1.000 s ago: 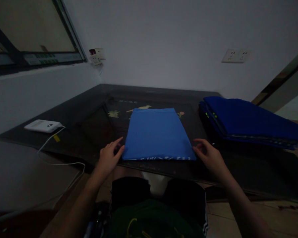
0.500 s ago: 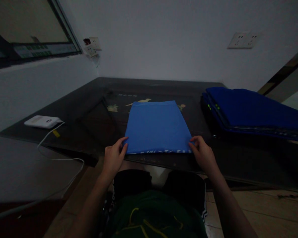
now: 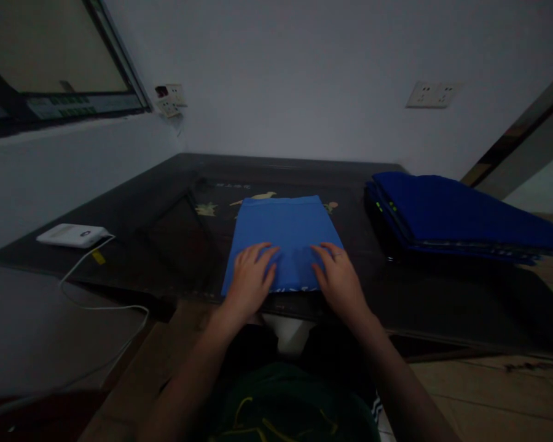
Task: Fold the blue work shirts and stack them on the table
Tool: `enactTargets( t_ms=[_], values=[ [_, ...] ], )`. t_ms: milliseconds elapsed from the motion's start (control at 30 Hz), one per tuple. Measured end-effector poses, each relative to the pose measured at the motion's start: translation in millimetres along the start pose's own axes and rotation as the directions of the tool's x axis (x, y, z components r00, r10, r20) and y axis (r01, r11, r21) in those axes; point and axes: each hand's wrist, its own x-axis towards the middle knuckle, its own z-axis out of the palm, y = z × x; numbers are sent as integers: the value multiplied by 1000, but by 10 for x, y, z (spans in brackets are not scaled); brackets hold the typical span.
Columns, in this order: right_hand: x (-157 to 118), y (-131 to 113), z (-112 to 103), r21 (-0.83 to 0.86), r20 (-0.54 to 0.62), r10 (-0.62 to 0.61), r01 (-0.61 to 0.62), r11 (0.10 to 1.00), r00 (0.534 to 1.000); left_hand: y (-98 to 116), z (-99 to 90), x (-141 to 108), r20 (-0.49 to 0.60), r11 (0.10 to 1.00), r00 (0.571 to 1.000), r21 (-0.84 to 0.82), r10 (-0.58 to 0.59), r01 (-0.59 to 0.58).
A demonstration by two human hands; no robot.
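Observation:
A folded light blue cloth [image 3: 286,227] lies on the dark table in front of me, white lettering showing along its near edge. Over its near left part is my left hand [image 3: 252,276], fingers spread and curved. My right hand [image 3: 337,276] is over the near right part, its fingers apart too. Neither hand grips the cloth; whether the fingertips touch it is hard to tell.
On the right of the table [image 3: 156,184] lies a stack of darker blue folded cloths [image 3: 456,209]. A white device [image 3: 71,235] with a white cable [image 3: 105,307] sits at the left edge. Behind is a wall with sockets [image 3: 431,95].
Both hands have let go of the cloth's near corners and moved inward over its surface, with their fingers spreading. The camera view has shifted slightly.

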Motion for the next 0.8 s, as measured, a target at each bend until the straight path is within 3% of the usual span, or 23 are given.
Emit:
enactTargets(
  t_ms=[100, 233, 333, 467, 633, 800],
  values=[
    [76, -195, 216, 3, 183, -54, 54, 999, 982, 195, 259, 117, 188, 995, 978, 0, 96, -97],
    [29, -70, 335, -79, 252, -50, 72, 994, 966, 98, 402, 77, 239, 994, 968, 63, 77, -94],
    [-35, 153, 260, -119, 275, -67, 103, 988, 959, -42, 343, 23, 242, 992, 967, 83, 73, -96],
    [-99, 394, 131, -159, 318, 11, 42, 986, 948, -197, 241, -30, 241, 989, 970, 131, 35, -68],
    [-160, 518, 86, -180, 315, 70, -12, 984, 946, -413, 154, -146, 226, 986, 974, 163, -15, -23],
    [-146, 547, 91, -85, 306, 78, -54, 995, 949, -629, 55, -43, 192, 1000, 981, -9, -10, 11]
  ],
)
